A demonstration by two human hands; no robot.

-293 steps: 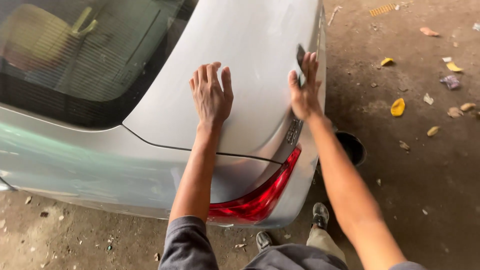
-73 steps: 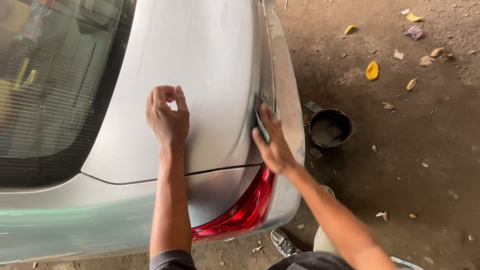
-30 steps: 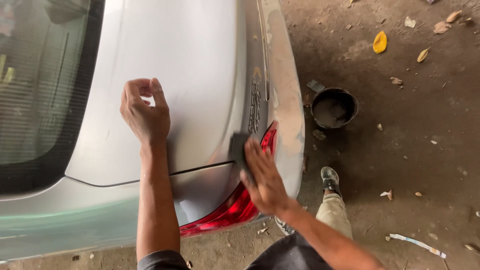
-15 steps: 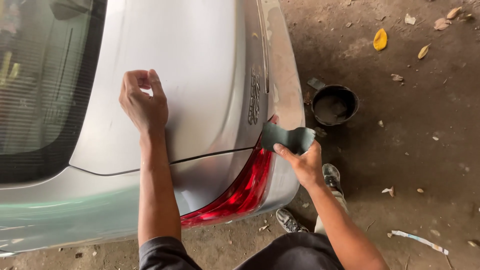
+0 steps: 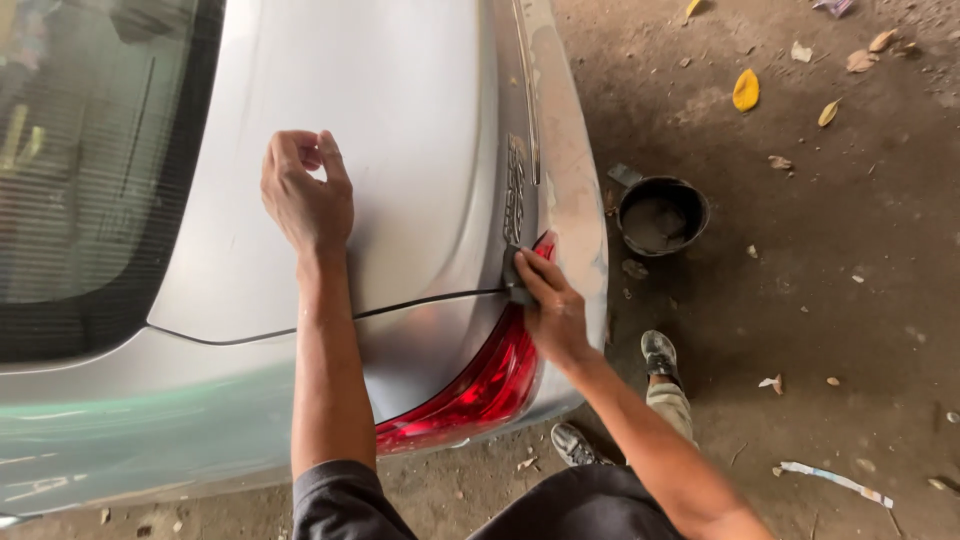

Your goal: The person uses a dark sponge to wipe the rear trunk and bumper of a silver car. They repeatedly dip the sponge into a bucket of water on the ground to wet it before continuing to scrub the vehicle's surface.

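Head view. Our left hand (image 5: 305,195) rests on the silver trunk lid (image 5: 370,110), fingers curled loosely, knuckles up, holding nothing; the forearm runs straight up from the bottom edge of the frame. Our right hand (image 5: 553,308) is closed on a small dark sanding pad (image 5: 515,275), pressing it flat against the car's rear corner, right where the lid seam meets the top of the red tail light (image 5: 480,385). The pad is mostly hidden under the fingers; we cannot tell its long axis, only that its visible edge points up toward the lid's rear lip. Right forearm comes in diagonally from lower right, wrist bent toward the car. The dark rear window (image 5: 90,170) is at left. On the dirt floor beside the bumper stands a black round bucket (image 5: 662,213), near our shoe (image 5: 660,355); yellow leaves (image 5: 746,90) lie well apart.
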